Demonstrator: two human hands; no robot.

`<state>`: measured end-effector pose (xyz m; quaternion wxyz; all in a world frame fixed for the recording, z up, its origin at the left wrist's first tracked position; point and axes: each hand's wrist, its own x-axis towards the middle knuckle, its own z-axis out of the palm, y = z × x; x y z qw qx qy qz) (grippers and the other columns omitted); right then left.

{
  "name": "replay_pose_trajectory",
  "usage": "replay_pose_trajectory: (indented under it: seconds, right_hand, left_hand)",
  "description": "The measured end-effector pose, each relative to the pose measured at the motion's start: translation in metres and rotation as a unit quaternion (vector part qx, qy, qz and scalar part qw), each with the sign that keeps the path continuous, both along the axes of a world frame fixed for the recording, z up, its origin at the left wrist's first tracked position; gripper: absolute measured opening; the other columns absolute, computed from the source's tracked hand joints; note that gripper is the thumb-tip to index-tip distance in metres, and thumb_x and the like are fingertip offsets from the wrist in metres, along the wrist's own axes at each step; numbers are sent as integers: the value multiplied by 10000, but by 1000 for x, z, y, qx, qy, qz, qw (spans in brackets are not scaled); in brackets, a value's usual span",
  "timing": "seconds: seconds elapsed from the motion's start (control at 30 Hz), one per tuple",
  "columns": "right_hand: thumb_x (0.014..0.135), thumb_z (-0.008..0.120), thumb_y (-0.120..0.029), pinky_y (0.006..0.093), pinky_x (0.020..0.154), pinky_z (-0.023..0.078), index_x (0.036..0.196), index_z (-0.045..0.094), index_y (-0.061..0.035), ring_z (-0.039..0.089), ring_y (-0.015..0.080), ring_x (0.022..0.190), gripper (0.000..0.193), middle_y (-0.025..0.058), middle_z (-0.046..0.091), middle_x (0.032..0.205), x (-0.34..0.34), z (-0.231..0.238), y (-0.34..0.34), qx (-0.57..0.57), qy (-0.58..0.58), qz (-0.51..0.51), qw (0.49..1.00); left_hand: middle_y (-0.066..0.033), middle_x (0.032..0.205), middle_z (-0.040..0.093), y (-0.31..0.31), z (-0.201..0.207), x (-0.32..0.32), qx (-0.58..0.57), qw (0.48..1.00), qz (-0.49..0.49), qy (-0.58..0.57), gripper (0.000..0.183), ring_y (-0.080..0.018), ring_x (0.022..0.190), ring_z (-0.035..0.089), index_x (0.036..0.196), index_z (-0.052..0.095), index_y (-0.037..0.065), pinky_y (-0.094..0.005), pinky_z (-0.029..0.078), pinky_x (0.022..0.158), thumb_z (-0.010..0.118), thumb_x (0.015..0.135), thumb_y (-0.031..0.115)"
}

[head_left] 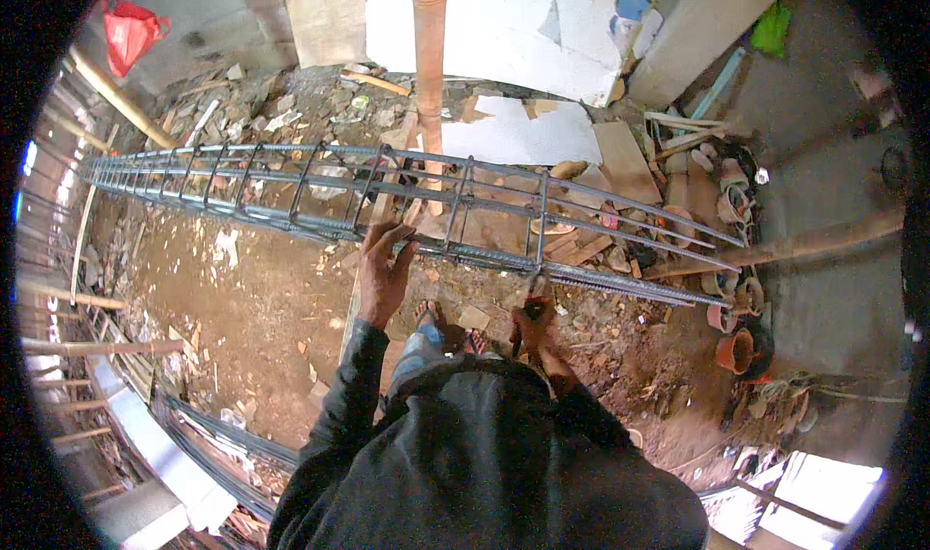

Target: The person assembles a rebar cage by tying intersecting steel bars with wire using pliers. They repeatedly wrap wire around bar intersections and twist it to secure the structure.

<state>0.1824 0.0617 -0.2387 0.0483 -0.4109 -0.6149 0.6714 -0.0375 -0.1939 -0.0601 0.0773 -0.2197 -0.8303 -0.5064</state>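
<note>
A long rebar cage of ribbed steel bars and square stirrups stretches across in front of me at about waist height. My left hand has its fingers bent over the near bar, just right of one stirrup. Further right, my right hand is closed round the dark handles of pincers. Their metal head points up at the near corner of the stirrup closest to the cage's right end. Any tie wire in the jaws is too small to make out.
A bamboo pole stands upright just beyond the cage. White boards and rubble lie behind it. Several buckets line the right wall, near a horizontal pole. Long bars lie at lower left. My feet are on dirt ground.
</note>
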Motion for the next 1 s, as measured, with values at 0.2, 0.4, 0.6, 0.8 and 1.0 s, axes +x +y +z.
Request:
replay_pose_trajectory:
  seconds: [0.2, 0.4, 0.6, 0.8, 1.0]
  right_hand:
    - [902, 822, -145, 429, 497, 556, 1010, 580, -34, 639, 230, 519, 287, 73, 649, 694, 10, 0, 4, 26, -31, 75, 996]
    - [878, 849, -196, 377, 531, 543, 947, 638, -55, 642, 209, 555, 263, 52, 660, 701, 12, -74, 21, 220, 17, 30, 975]
    - [891, 863, -160, 382, 566, 549, 992, 625, -50, 658, 198, 627, 281, 38, 672, 766, 14, 8, 14, 95, -43, 63, 993]
    - [908, 890, -173, 375, 612, 564, 1131, 604, -27, 675, 197, 799, 391, 58, 670, 901, 10, 71, -3, 24, 9, 49, 998]
    - [890, 904, -214, 355, 708, 568, 1113, 606, -10, 667, 195, 809, 425, 74, 667, 901, 8, 25, -9, 1, 62, 5, 998]
  left_hand:
    - [-153, 1289, 689, -1, 2, -3, 7, 999, -10, -35, 242, -347, 1146, 686, 1197, 759, 53, -415, 567, 893, 784, 959, 88]
    - [-144, 1218, 699, 2, 5, 4, 50, 995, 0, -86, 252, -350, 1133, 687, 1171, 768, 59, -433, 560, 918, 812, 924, 80]
    - [-136, 1232, 708, 0, -10, 0, 40, 999, 20, -8, 297, -371, 1165, 677, 1176, 774, 84, -457, 546, 977, 843, 888, 99]
    - [-140, 1242, 709, 2, -20, -1, 47, 999, 17, -7, 308, -372, 1184, 662, 1172, 778, 97, -453, 525, 1007, 852, 874, 104]
    - [-150, 1234, 692, 1, -21, 0, 56, 998, 9, -1, 310, -377, 1163, 660, 1207, 754, 67, -461, 522, 991, 829, 908, 93]
